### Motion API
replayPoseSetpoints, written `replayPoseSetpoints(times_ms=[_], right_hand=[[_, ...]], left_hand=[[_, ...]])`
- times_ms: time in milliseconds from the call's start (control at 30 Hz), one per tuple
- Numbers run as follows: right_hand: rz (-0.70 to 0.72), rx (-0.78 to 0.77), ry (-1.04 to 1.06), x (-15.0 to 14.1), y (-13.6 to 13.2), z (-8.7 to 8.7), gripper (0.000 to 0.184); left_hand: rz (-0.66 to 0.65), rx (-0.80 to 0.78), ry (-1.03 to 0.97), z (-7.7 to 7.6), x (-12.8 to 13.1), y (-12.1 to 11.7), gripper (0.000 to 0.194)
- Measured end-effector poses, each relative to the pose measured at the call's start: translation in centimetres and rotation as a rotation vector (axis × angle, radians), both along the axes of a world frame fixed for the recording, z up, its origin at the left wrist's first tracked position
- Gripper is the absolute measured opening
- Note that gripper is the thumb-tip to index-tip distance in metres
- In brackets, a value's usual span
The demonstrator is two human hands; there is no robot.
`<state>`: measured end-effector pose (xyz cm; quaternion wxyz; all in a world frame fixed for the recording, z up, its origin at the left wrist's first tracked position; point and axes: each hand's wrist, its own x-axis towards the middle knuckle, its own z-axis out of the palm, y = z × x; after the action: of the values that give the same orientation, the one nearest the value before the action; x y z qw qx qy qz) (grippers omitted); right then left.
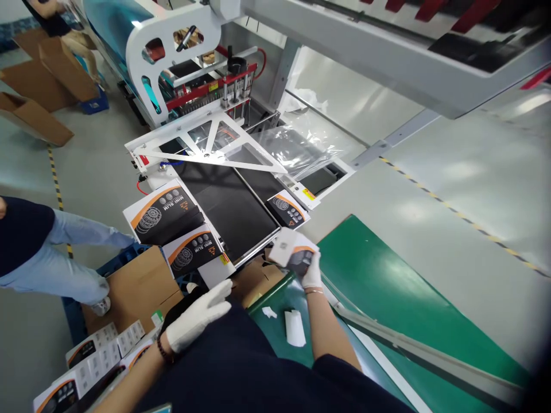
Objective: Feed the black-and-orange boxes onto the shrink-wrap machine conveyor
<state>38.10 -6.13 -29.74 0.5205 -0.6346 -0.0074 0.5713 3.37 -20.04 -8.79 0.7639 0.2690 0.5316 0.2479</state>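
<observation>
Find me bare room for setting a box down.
Free: the flat black machine bed, between black, white and orange boxes on its left and a thin metal divider; also the glossy green flat surface, right of the white-gloved right hand. Crowded: the bed's left edge, lined with those boxes.

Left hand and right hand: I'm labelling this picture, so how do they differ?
The left hand is open with nothing in it, while the right hand grips a printed box. The left hand has a dark beaded bracelet at its wrist; the right hand has a thin band. Both wear white gloves.
</observation>
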Motion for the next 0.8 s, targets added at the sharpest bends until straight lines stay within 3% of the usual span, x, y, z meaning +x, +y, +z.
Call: replayPoseSetpoints(times_ms=[100, 267, 567, 800], right_hand=[[-0.235, 0.090, 0.013, 4.2, -0.2, -0.4, 0.063], [-0.333, 0.254, -0.036, 7.0, 1.2, -0.5, 0.072], [-0.413, -0.030, -0.129, 2.2, 7.0, 0.5, 0.062], [-0.423, -0.151, -0.169, 0.9, 7.5, 1.1, 0.065]], left_hand=[[0.055, 0.016, 0.145, 0.8, -2.5, -1.5, 0.085], [0.142, -0.007, 0.295, 1.6, -4.9, -3.2, 0.079], [0.137, -0.043, 0.468, 4.6, -4.9, -1.3, 0.104], [0.253, 0.013, 0.451, 4.1, -6.2, -2.8, 0.085]])
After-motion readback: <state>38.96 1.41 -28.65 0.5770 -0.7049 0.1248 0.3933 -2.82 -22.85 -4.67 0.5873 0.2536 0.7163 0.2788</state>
